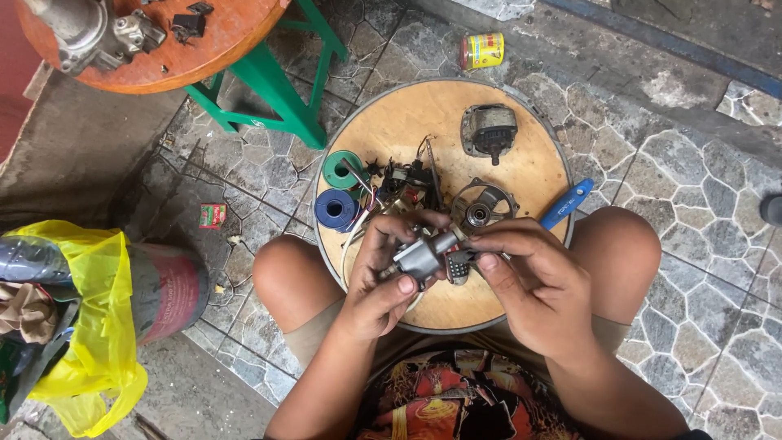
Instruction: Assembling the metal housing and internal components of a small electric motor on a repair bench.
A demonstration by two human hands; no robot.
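both hands work over a round wooden counter [521,171] set between the person's knees. left hand [383,281] is closed around a small grey metal motor part [423,257], thumb pressed on its near face. right hand [529,285] pinches a small dark ribbed piece [459,265] with fingertips [487,262] right against the end of the grey part; the two pieces look to be touching, but the fingers hide the joint, so i can't say whether they're mated.

on the counter, beyond the hands: a green wire spool [340,169], a blue wire spool [336,209] just beside it, a tangle of wired components [407,183] in the middle, a round metal housing [481,208] near the right fingers, and a grey motor block [489,130] further out toward the far edge. a blue-handled tool [568,204] hangs over the counter's right rim.

around it: stone-paved floor [692,204], a yellow can [482,50] lying on it past the counter, a green stool with an orange round top [195,49] carrying metal parts at upper left, and a yellow plastic bag [98,326] at far left.
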